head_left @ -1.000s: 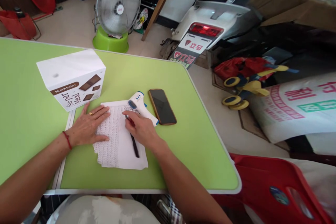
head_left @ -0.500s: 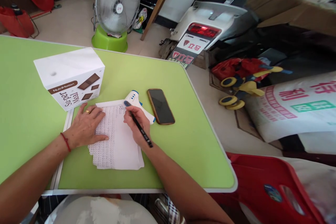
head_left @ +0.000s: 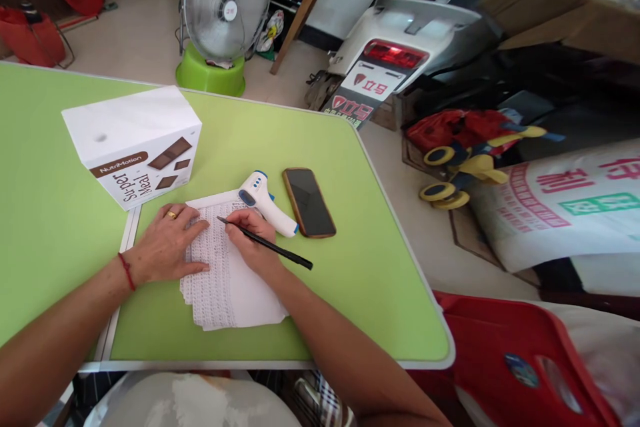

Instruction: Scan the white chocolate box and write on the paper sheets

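A stack of paper (head_left: 255, 293) lies on the green table (head_left: 360, 287), its left part covered with rows of handwriting. My left hand (head_left: 167, 243) rests flat on the left edge of the paper, fingers spread. A black pen (head_left: 280, 250) is pinched in my right hand (head_left: 253, 240), which lies on the upper right of the sheet. The pen's tip is over the written rows; whether it touches the paper I cannot tell. Just beyond my right hand lies a white and blue infrared thermometer (head_left: 265, 203). A phone (head_left: 309, 203) with a dark screen lies right of it.
A white box (head_left: 135, 127) stands behind my left hand. Past the table are a fan (head_left: 227, 7) on a green stool (head_left: 210, 73), a white scooter (head_left: 395, 33), a printed sack (head_left: 565, 200) and a red chair (head_left: 520, 347) at the right.
My right hand has moved left and slightly down, and the pen now lies flatter, its tip farther left. The paper has shifted a little right and turned slightly. The thermometer's display is now uncovered.
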The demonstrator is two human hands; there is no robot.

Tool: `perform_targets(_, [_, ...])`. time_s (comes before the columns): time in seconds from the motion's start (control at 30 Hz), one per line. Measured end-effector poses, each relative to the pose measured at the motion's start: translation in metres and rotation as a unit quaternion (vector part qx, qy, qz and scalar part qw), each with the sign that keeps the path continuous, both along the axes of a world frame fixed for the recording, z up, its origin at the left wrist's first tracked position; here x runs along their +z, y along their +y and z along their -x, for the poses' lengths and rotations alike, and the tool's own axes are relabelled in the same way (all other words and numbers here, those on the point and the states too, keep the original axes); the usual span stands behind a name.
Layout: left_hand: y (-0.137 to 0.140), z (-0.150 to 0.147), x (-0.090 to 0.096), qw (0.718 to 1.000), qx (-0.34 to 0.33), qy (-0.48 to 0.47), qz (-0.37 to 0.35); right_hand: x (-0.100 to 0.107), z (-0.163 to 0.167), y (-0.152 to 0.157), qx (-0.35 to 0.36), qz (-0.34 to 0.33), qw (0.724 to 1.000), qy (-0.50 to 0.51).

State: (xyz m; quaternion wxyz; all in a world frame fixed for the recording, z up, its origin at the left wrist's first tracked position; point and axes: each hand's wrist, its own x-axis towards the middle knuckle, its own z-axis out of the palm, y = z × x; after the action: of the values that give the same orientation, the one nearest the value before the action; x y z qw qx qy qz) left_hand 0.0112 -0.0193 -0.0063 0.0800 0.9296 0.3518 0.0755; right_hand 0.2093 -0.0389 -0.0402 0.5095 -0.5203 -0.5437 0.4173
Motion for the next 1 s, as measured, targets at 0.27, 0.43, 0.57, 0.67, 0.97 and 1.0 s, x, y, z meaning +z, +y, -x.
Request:
perform_targets(0.27, [0.0042, 0.0038, -0.0044, 0.999, -0.001, -0.034, 0.02, -0.0102, 0.0024, -0.0022, 0.02, -0.004, 0.997, -0.077])
perform_targets(0.43, [0.0042, 0.0047, -0.0041, 0.999, -0.003, -0.039, 0.022, -0.0088, 0.0026, 0.0003, 0.045, -0.062, 0.992, -0.099])
perform_targets(0.57, [0.0042, 0.0047, -0.0039, 0.999, -0.004, -0.041, 0.015, -0.0062, 0.0024, 0.0012, 0.06, -0.085, 0.986, -0.132])
perform_targets(0.67, [0.0044, 0.0048, -0.0047, 0.999, -0.003, -0.039, 0.013, -0.0059, 0.0026, 0.0015, 0.046, -0.089, 0.984, -0.147])
perform_targets(0.97, [0.0042, 0.0057, -0.0048, 0.999, -0.002, -0.039, 0.018, -0.007, 0.0023, -0.0006, 0.049, -0.06, 0.988, -0.134])
perform_targets(1.0, [0.0041, 0.0057, -0.0047, 0.999, -0.001, -0.04, 0.019, -0.007, 0.0022, -0.0006, 0.049, -0.06, 0.988, -0.132])
